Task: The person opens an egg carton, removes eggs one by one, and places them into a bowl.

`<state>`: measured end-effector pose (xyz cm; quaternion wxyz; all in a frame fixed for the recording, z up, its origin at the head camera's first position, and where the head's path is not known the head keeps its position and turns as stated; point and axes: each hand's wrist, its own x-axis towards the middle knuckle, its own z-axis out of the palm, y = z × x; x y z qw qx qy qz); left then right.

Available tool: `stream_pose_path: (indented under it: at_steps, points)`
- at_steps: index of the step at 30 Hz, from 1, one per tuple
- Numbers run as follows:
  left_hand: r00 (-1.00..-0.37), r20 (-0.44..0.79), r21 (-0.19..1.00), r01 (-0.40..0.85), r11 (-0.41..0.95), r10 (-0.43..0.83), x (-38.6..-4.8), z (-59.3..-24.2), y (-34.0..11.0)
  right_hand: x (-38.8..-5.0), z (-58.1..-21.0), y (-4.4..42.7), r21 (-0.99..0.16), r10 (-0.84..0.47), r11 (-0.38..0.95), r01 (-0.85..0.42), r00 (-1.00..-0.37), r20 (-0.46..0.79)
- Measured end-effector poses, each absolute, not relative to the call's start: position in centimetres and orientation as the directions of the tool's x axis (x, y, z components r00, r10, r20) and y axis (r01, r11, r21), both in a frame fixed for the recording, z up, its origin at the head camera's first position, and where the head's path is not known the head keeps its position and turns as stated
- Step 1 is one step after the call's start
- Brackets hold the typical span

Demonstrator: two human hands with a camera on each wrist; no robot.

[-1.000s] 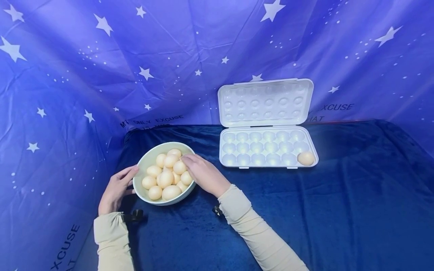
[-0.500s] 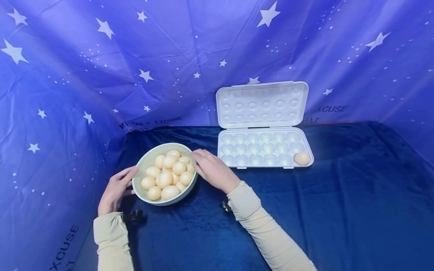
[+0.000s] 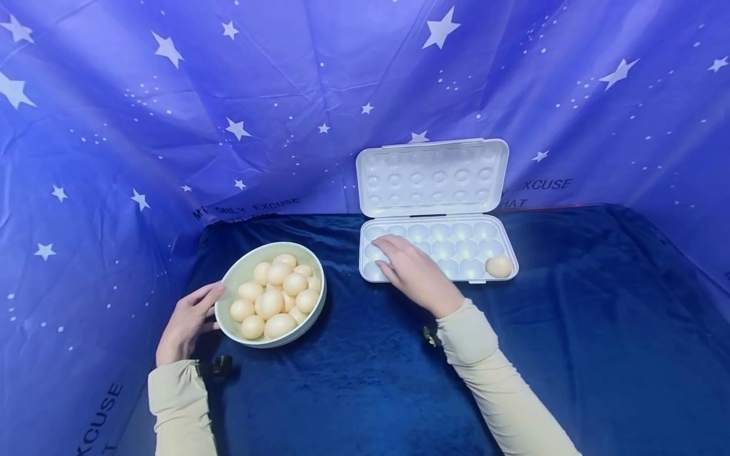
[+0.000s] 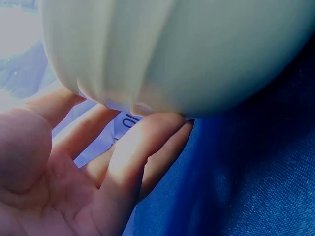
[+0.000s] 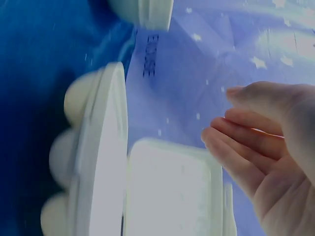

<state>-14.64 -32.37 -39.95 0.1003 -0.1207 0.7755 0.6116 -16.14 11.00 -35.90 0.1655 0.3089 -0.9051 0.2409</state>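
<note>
A pale green bowl (image 3: 324,294) heaped with several beige eggs (image 3: 270,304) stands on the left of the dark cloth. My left hand (image 3: 185,323) is at its left side, one digit at the rim and the others lower. In the left wrist view, nearly straight fingers (image 4: 147,140) touch the bowl's outer wall (image 4: 197,54). My right hand (image 3: 416,272) hovers over the left part of a white egg box (image 3: 504,228) with its lid raised. Between the right hand's loosely bent fingers (image 5: 241,147) no egg shows. One egg (image 3: 499,266) sits in the box's front right cup.
The raised lid (image 3: 433,177) leans back near a blue star-printed curtain (image 3: 285,95) that hangs behind and on the left. Dark blue velvet cloth (image 3: 365,386) covers the table. A black wrist strap piece (image 3: 222,365) juts out by the left cuff.
My right hand has left the eggs at the bowl's right rim and moved right, over the egg box. The left hand stays at the bowl. The view has shifted slightly.
</note>
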Motion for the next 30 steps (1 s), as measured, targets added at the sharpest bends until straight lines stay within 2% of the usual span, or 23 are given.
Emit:
stream_pose_path:
  at_steps: [12, 22, 30]
  points:
    - [-0.955, -0.291, 0.926, -0.297, 0.234, -0.063, -14.4, -39.8, -32.1, -15.7, -36.2, 16.8, -0.399, -0.352, 0.771, -0.496, -0.855, 0.381]
    - [-0.956, -0.287, 0.924, -0.293, 0.247, -0.061, -14.3, -39.7, -32.2, -16.4, -36.2, 20.3, -0.435, -0.28, 0.786, -0.439, -0.88, 0.383]
    - [-0.959, -0.278, 0.924, -0.284, 0.256, -0.061, -14.3, -39.7, -32.2, -16.6, -35.9, 22.9, -0.462, -0.252, 0.812, -0.358, -0.928, 0.275]
